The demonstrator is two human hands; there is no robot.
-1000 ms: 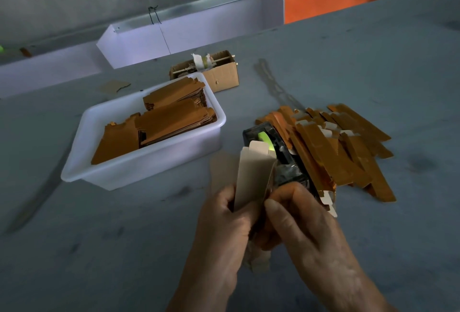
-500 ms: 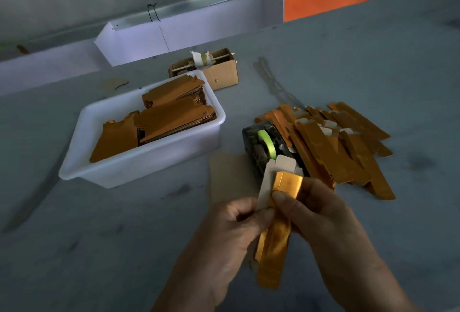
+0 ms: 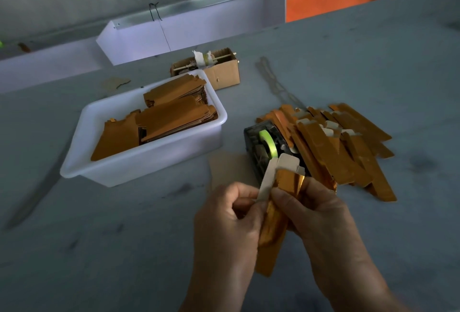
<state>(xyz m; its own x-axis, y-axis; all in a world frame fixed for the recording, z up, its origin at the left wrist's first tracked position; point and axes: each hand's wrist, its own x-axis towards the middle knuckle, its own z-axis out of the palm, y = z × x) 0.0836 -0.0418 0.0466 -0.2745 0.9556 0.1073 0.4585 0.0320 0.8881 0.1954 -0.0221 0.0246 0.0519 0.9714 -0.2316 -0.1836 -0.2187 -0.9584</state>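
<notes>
The fingers [image 3: 245, 193] of the left hand [image 3: 224, 222] are curled and pinch the pale flap [image 3: 267, 182] of a gold carton [image 3: 272, 233], while the right hand [image 3: 321, 217] grips the carton's shiny face from the other side, its thumb pressed on the upper end. The carton is held in the air between both hands, above the near part of the table [image 3: 99, 237], roughly upright with its long lower end pointing down toward the near edge. Just beyond its top end stands a black tape dispenser [image 3: 256, 152] carrying a green tape roll [image 3: 268, 141]. A heap of folded gold cartons [image 3: 343, 147] lies against the dispenser's right side, spreading toward the right edge. To the left of the dispenser, a little apart from it, sits a white tub [image 3: 149, 164] holding stacks of flat gold blanks [image 3: 164, 119]. Behind the tub, toward the far edge, a small cardboard box [image 3: 225, 73] rests just beside its far corner.
</notes>
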